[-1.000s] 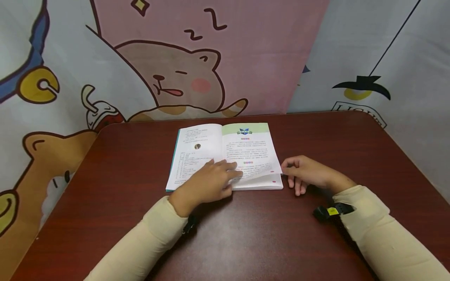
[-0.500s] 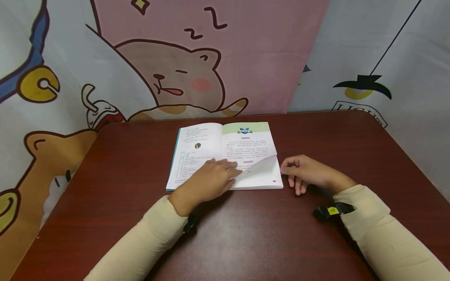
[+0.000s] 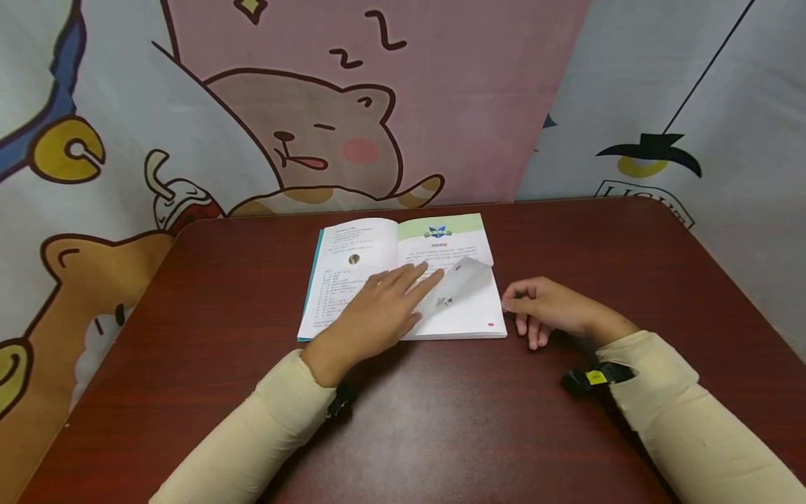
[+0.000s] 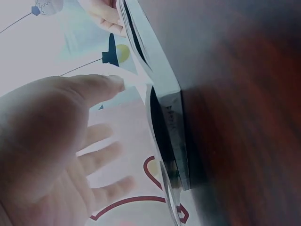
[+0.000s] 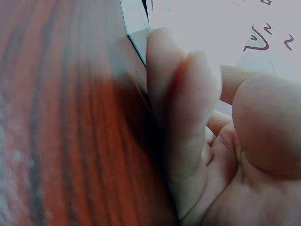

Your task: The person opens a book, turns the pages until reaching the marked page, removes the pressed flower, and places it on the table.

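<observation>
Right now the open book (image 3: 403, 276) lies near the surface's (image 3: 441, 420) far edge. The left hand (image 3: 378, 315), fingers straight, lifts a curling page (image 3: 462, 283). The right hand (image 3: 548, 308), loosely curled, touches the book's right edge.

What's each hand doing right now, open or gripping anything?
Left hand: open, straight fingers under the lifted page of the book.
Right hand: open, loosely curled, resting against the book's right edge, holding nothing.
</observation>
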Action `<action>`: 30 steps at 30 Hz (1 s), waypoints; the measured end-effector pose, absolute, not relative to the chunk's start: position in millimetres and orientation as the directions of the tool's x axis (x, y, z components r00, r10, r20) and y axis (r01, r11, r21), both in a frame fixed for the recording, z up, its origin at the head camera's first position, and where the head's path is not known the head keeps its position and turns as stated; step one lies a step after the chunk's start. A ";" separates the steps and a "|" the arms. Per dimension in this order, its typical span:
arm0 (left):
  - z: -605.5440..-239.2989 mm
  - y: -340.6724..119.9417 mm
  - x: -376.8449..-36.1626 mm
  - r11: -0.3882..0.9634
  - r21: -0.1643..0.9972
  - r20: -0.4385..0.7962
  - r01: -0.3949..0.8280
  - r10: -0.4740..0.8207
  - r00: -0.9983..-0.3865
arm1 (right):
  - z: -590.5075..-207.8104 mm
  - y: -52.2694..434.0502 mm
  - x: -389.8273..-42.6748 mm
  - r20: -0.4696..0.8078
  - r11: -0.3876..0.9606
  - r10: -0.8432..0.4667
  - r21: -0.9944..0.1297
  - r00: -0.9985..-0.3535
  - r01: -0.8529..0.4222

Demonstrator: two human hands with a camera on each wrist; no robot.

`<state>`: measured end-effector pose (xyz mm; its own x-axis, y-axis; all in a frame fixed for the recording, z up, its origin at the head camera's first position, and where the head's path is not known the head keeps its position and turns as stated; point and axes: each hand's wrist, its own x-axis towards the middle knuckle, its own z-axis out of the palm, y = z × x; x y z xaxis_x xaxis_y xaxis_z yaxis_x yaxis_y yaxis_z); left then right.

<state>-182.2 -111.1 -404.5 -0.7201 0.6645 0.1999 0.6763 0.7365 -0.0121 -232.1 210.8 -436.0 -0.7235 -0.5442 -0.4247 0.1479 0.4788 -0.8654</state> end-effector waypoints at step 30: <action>-403.0 -112.4 -184.9 0.707 -0.110 0.263 0.699 0.699 -0.665 | -434.0 209.2 -230.7 -0.420 0.464 -0.544 -0.872 -0.726 0.156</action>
<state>-184.9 -112.4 -403.0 -0.6654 0.6986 0.2631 0.6986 0.7070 -0.1104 -230.7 209.2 -434.0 -0.7263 -0.5445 -0.4197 0.1562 0.4638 -0.8720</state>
